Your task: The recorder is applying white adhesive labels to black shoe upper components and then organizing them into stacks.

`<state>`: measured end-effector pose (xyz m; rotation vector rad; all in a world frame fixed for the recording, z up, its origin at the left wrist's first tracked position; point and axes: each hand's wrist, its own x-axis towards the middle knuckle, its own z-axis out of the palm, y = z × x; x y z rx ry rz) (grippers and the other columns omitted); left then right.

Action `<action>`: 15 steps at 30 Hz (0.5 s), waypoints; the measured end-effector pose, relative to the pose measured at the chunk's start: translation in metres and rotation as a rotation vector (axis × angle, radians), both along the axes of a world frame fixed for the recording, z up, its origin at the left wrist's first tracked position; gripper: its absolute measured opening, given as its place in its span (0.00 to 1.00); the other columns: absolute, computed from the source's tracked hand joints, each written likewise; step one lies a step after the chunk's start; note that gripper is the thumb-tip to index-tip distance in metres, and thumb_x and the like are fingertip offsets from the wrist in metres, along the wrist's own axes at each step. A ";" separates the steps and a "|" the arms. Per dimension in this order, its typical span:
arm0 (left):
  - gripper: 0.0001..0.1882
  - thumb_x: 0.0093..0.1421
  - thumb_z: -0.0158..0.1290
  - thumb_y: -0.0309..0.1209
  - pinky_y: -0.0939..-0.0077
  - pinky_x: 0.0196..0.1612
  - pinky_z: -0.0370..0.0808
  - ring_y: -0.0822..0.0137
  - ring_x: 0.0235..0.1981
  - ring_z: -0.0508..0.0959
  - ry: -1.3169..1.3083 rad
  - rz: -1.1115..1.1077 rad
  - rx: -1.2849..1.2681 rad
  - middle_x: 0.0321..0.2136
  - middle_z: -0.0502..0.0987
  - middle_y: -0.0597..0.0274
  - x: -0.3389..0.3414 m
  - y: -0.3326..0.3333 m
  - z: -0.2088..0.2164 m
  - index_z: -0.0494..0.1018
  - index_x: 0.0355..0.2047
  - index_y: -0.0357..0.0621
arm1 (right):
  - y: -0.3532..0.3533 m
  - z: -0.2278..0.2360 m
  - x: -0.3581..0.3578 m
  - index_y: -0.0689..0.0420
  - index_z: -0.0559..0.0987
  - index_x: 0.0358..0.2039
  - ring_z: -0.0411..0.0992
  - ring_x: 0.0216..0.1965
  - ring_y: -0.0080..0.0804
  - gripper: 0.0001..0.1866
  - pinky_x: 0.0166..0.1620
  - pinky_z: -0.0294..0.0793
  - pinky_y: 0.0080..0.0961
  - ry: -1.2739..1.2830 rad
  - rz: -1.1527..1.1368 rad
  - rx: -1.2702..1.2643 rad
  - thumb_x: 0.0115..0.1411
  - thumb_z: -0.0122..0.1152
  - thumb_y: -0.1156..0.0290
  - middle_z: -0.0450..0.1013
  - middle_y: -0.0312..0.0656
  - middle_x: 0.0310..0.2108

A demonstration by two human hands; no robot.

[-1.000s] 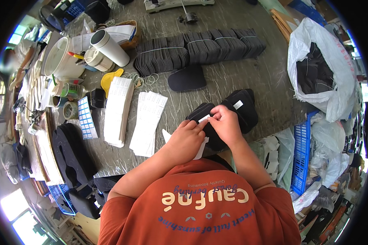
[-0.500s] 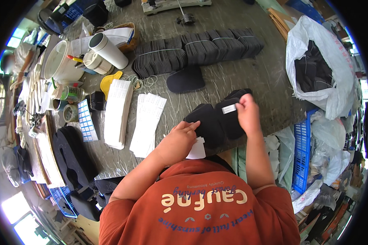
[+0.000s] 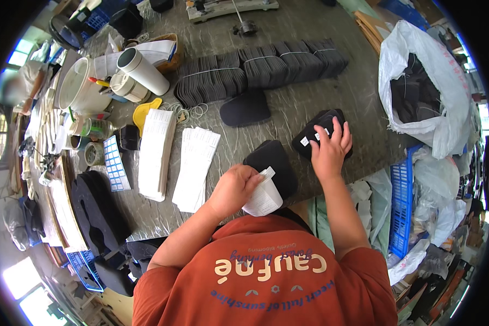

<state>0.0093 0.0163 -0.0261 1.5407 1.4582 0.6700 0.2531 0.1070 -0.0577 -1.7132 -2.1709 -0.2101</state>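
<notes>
**Left hand (image 3: pixel 235 187) pinches, right hand (image 3: pixel 331 148) spreads**

On the near side of the long row of banded black fabric pads (image 3: pixel 263 69), the left hand clasps a curled white printed paper sheet (image 3: pixel 263 199) between thumb and fingers, partly over flat rounded black fabric pads (image 3: pixel 279 157). Nearer than the row's right end, the right hand's spread fingers lie over a black pad stack (image 3: pixel 308 130) bearing small white labels (image 3: pixel 304 141); whether they grip it, I cannot tell.
</notes>
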 end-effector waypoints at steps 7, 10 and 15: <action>0.13 0.62 0.54 0.34 0.69 0.31 0.73 0.60 0.24 0.76 -0.028 0.046 0.077 0.22 0.75 0.52 0.003 -0.001 0.003 0.75 0.28 0.34 | -0.051 0.033 -0.057 0.61 0.75 0.29 0.70 0.30 0.31 0.06 0.35 0.70 0.29 1.138 0.153 -1.051 0.52 0.64 0.77 0.70 0.40 0.27; 0.22 0.62 0.54 0.42 0.65 0.26 0.70 0.58 0.16 0.67 -0.158 0.261 -0.277 0.17 0.72 0.44 -0.001 -0.001 0.000 0.74 0.24 0.30 | -0.052 0.039 -0.059 0.61 0.72 0.27 0.68 0.26 0.26 0.05 0.32 0.70 0.26 0.905 0.551 -0.514 0.54 0.61 0.80 0.70 0.39 0.25; 0.19 0.59 0.56 0.37 0.66 0.30 0.72 0.59 0.22 0.74 0.168 0.103 -0.093 0.22 0.77 0.51 -0.007 -0.007 0.006 0.71 0.20 0.33 | -0.046 0.035 -0.055 0.62 0.71 0.27 0.65 0.22 0.20 0.04 0.28 0.67 0.21 0.985 0.380 -0.482 0.57 0.58 0.81 0.68 0.38 0.22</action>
